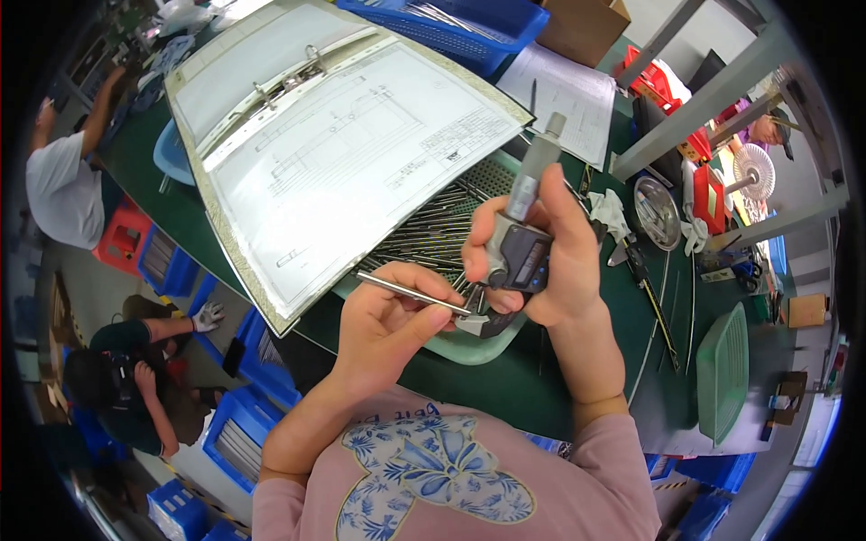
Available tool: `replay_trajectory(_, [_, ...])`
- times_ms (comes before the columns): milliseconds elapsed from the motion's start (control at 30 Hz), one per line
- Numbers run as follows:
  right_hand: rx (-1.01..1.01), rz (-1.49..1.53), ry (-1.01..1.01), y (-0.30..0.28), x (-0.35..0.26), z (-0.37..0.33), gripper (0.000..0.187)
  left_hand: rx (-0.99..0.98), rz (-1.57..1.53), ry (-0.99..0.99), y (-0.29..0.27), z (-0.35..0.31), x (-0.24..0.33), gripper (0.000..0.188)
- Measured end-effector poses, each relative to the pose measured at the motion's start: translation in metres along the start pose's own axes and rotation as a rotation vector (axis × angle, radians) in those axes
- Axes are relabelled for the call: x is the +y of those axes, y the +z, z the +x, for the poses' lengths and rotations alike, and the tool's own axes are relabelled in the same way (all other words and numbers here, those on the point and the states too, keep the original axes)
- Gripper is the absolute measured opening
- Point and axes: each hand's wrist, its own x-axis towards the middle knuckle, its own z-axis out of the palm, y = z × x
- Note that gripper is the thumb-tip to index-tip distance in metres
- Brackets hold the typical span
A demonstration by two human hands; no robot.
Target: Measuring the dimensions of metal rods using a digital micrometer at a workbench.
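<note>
Now: rod being gauged w/ digital micrometer, frame centre.
Left hand (392, 320) grip closed on thin metal rod (410, 293), its tip set btwn the anvils of the micrometer (519, 248); right hand (550, 261) grip wrapped tight round the micrometer body. Behind: green tray (469, 347) of rods on green counter (532, 379), open drawing binder (334, 135) upper left.

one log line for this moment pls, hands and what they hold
left hand: pinches thin metal rod, tip in micrometer jaws | right hand: grips digital micrometer | below: green tray of rods | open binder with drawing
</note>
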Motion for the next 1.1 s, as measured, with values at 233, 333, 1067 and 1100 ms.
replay_trajectory(233, [-0.031, -0.039, -0.013, -0.002, 0.0, 0.0002, 0.067, -0.036, 0.01, 0.014, -0.0006, 0.0013, -0.0007, 0.016])
replay_trajectory(333, [-0.026, 0.01, -0.004, -0.0006, 0.0007, -0.0003, 0.059, -0.032, 0.014, 0.016, -0.002, 0.0016, -0.002, 0.017])
replay_trajectory(1067, [0.024, 0.065, 0.075, -0.0026, 0.0003, 0.0037, 0.065, 0.057, -0.071, -0.022, 0.0001, 0.0045, -0.0065, 0.015])
replay_trajectory(1100, [0.025, 0.073, 0.06, -0.0039, 0.0004, 0.002, 0.065, 0.052, -0.084, -0.029, 0.0012, 0.0051, -0.0082, 0.014])
